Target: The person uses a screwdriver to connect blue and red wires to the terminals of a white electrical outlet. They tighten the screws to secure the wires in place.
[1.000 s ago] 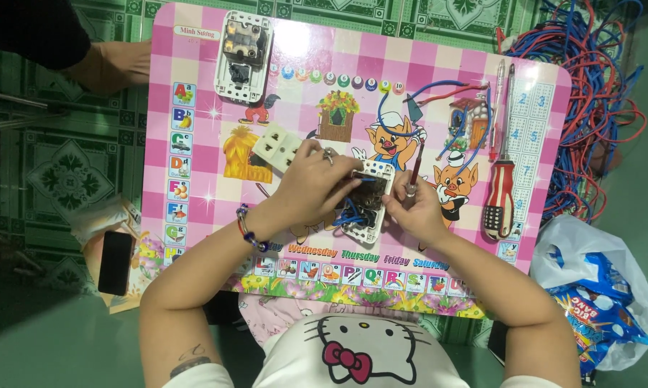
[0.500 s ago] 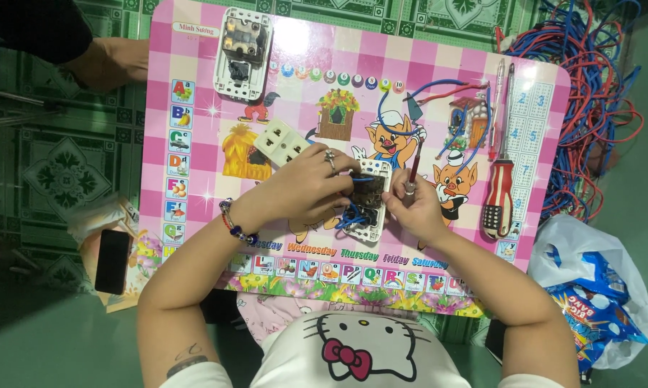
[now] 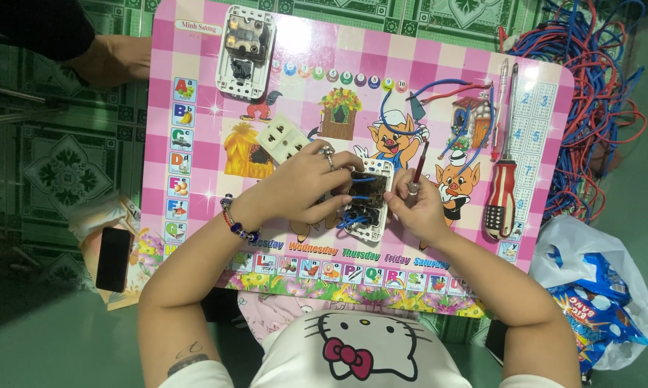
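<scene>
My left hand [image 3: 306,187] presses down on a white switch panel [image 3: 371,205] lying back-up on the pink table [image 3: 195,65], its blue wires showing. My right hand [image 3: 414,205] grips a small dark-red screwdriver [image 3: 419,164] held upright at the panel's right edge. A ring is on one left finger and a bead bracelet [image 3: 236,223] on the left wrist.
A white socket module [image 3: 279,139] lies just left of my left hand. A second switch panel [image 3: 243,50] lies at the table's far side. A red-handled screwdriver [image 3: 501,194], a thin tester and loose wires [image 3: 446,108] lie right. Tangled cables [image 3: 597,93], a plastic bag [image 3: 600,287], a phone [image 3: 113,259].
The hands stay on the panel; my right hand has shifted the small screwdriver slightly at the panel's right edge.
</scene>
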